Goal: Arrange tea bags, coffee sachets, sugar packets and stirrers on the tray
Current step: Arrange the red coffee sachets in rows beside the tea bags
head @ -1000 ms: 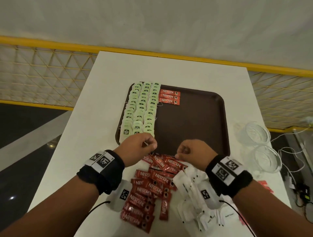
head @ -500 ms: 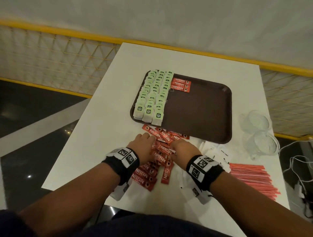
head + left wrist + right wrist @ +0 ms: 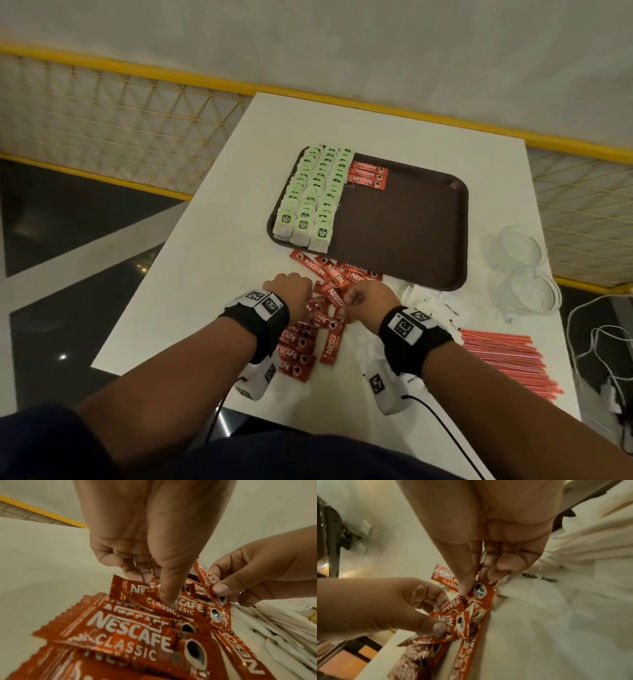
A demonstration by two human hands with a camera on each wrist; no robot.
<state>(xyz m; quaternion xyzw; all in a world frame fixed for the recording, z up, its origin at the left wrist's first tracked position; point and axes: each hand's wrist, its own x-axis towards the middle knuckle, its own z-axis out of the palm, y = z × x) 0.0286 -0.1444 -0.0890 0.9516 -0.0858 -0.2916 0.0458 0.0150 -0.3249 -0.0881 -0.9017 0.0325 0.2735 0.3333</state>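
Both hands are working over a loose heap of red coffee sachets (image 3: 327, 301) lying on the white table (image 3: 212, 260), just short of the near rim of the brown tray (image 3: 411, 233). The left hand (image 3: 289, 289) is pinching one sachet (image 3: 161, 599) between thumb and curled fingers, the thumb tip pressing on its printed face. The right hand (image 3: 371, 298) is gripping another sachet (image 3: 480, 591) by the end bearing the coffee-cup picture; in the left wrist view that stick is standing steeply, its long axis running up and away from the heap. The sachets in the heap are pointing every way, crossing one another, each reading "NESCAFE CLASSIC" in white; one end reads "Nestlé".

Beyond the hands, three sachets on the tray (image 3: 368, 174) are lying crosswise, side by side, beside three long rows of green-tagged tea bags (image 3: 315, 195) running away from the person; the tag print is too small to read. White sugar packets (image 3: 556, 601) are lying under and to the right of the right hand, one marked "White Sugar". Red stirrers (image 3: 507, 359) are lying further right, pointing sideways.
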